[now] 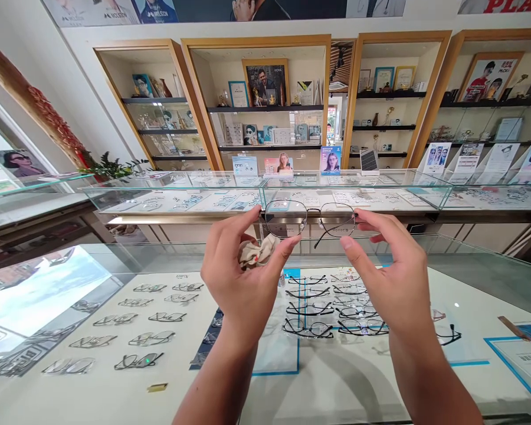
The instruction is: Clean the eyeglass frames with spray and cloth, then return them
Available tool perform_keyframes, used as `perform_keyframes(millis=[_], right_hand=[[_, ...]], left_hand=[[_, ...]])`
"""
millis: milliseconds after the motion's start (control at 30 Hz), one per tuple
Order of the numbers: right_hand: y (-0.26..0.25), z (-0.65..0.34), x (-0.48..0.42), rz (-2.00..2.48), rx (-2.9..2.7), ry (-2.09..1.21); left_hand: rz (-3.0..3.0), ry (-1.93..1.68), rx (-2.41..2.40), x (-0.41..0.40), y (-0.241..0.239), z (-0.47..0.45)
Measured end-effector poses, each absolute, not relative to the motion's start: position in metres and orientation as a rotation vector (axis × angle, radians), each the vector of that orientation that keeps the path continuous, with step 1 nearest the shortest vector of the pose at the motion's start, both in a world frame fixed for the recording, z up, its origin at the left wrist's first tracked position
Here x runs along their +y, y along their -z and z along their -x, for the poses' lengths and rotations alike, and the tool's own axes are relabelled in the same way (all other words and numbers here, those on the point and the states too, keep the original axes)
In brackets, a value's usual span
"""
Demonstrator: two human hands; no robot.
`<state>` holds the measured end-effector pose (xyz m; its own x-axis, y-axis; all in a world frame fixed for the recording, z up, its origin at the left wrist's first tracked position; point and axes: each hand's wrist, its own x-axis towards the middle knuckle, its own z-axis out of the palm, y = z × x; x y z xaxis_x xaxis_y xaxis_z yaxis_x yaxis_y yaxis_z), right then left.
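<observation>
I hold up a pair of thin dark-framed glasses (312, 219) in front of me with both hands. My left hand (241, 277) pinches the left lens rim between thumb and forefinger, and a crumpled beige cloth (257, 252) is tucked in its palm. My right hand (392, 268) pinches the right end of the frame. One temple arm hangs down folded between my hands. The lenses carry small printed marks.
Below my hands a glass display counter (115, 260) holds rows of glasses (323, 310) on white trays. A second glass counter (265, 192) stands behind it. Wooden wall shelves (265, 109) with pictures and leaflets fill the back. A plant (110, 167) stands at left.
</observation>
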<state>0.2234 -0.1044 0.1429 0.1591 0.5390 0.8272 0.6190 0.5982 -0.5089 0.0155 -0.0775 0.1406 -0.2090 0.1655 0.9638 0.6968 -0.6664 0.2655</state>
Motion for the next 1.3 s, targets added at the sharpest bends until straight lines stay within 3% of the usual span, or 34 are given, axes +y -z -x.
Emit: perform_keyframes(millis=[1300], right_hand=[[-0.1414,-0.2234,-0.1049,1.061,-1.495,0.026]], left_hand=[[1.657,1.910,-1.021,-0.0813,-0.1422,-0.0176]])
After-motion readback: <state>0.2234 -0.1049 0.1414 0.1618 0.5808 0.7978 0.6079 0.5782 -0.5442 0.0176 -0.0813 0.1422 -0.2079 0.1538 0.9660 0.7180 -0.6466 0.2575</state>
